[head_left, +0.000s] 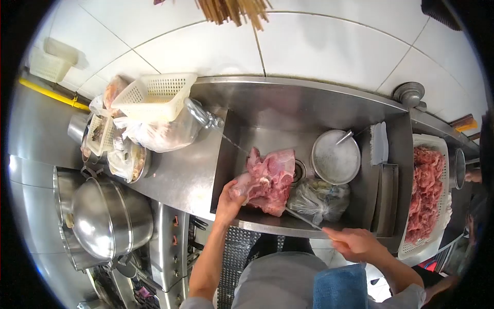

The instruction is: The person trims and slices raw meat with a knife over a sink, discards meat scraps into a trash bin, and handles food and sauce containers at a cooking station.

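Over the metal sink (267, 224), my left hand (230, 203) grips the lower left end of a large piece of raw meat (272, 177). My right hand (355, 243) is closed around the handle of a long knife (303, 218), whose blade points up and left to the meat's lower edge. The blade's tip is hard to make out there. A thin stream of water runs from the tap (205, 114) toward the meat. Right beside the meat lies a knotted clear plastic bag (320, 200) with something inside.
A bowl of whitish liquid (336, 157) stands at the sink's right. Beyond the sink wall, a white basket (435, 145) holds cut meat. On the left are a perforated basket (154, 98), plastic bags and a large lidded pot (98, 216). Another person's hand shows at far right.
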`<state>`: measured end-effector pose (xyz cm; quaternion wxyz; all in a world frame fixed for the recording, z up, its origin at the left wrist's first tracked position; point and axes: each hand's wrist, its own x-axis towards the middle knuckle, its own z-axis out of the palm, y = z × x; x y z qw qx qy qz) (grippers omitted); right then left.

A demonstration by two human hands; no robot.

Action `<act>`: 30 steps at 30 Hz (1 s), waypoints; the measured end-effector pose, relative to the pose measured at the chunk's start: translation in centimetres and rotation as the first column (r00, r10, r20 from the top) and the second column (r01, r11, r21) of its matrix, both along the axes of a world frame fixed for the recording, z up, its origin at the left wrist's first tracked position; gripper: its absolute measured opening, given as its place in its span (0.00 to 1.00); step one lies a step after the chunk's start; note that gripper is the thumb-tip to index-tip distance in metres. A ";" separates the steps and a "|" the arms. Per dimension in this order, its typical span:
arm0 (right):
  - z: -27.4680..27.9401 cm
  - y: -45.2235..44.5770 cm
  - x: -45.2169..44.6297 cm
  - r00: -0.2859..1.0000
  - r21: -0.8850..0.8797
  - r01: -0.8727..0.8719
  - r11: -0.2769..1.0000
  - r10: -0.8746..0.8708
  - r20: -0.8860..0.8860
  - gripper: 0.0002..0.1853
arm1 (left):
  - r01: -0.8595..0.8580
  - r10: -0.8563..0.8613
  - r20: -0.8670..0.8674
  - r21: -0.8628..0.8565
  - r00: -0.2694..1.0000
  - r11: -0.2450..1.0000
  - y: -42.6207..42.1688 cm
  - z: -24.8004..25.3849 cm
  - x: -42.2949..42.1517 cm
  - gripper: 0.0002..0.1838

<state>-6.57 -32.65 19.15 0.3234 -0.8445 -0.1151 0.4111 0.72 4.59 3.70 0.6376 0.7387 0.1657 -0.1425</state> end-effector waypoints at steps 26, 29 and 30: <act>-10.6 10.9 2.9 0.897 -0.266 -0.011 0.964 0.127 0.423 0.19 | -0.075 0.040 0.242 0.141 0.969 0.987 -4.9 -3.5 -2.9 0.15; -10.8 9.8 2.4 0.857 -0.212 0.057 0.976 0.061 0.512 0.19 | -0.111 -0.036 0.399 0.340 0.916 0.934 -5.5 -3.0 -3.1 0.16; -10.6 8.8 2.0 0.840 -0.181 0.083 0.980 0.029 0.542 0.20 | -0.135 -0.059 0.448 0.388 0.892 0.912 -5.5 -3.0 -3.2 0.16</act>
